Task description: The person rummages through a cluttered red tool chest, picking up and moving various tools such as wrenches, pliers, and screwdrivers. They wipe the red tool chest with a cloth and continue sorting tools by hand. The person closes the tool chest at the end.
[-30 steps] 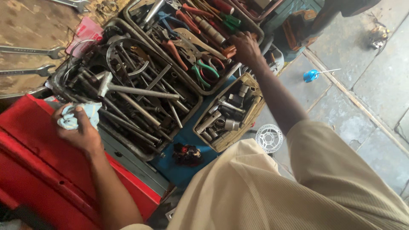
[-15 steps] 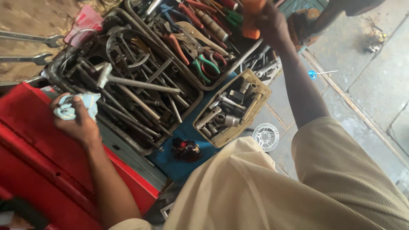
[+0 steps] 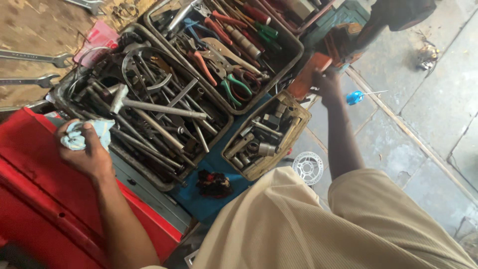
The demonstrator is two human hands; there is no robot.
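left hand [image 3: 87,152]: closed on pale rag [image 3: 82,134], over red toolbox [image 3: 35,199] | right hand [image 3: 326,84]: gripped orange block [image 3: 306,74], well right of toolbox | block best kept level, lifted clear of socket tray [image 3: 266,137]

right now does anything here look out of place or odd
A toothed metal disc lies alone on the concrete floor, away from the crowded tool trays. A small blue tool also lies loose on the floor near the right hand, which holds an orange block. The left hand clutches a pale rag.
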